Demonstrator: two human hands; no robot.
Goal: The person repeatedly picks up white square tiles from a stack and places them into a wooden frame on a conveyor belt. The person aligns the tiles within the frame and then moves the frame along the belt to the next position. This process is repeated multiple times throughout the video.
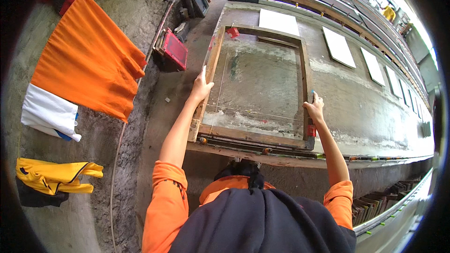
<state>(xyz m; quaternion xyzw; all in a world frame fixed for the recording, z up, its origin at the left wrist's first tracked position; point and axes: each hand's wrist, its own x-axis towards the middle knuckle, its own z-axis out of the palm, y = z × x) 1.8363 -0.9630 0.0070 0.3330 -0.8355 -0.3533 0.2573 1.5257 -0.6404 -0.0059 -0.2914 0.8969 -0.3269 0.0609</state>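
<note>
I hold a large rectangular wooden screen frame (253,137) over the near end of a long, stained grey table (361,112). My left hand (201,87) is closed on the frame's left rail, its thumb pointing inward. On the opposite rail, my right hand (315,107) grips with the fingers partly hidden behind the wood. The tabletop shows through the frame's middle, crossed by thin pale lines; whether mesh is stretched there I cannot make out. A red piece (233,32) sits at its far left corner, and another red piece (311,130) at the near right one.
A white panel (279,21) lies just beyond the frame; more white panels (338,47) run along the table to the right. Small stops line a rail (267,151) at the near edge. Leftward, an orange cloth (89,61) hangs by the wall, and a red-pink frame (174,50) leans low.
</note>
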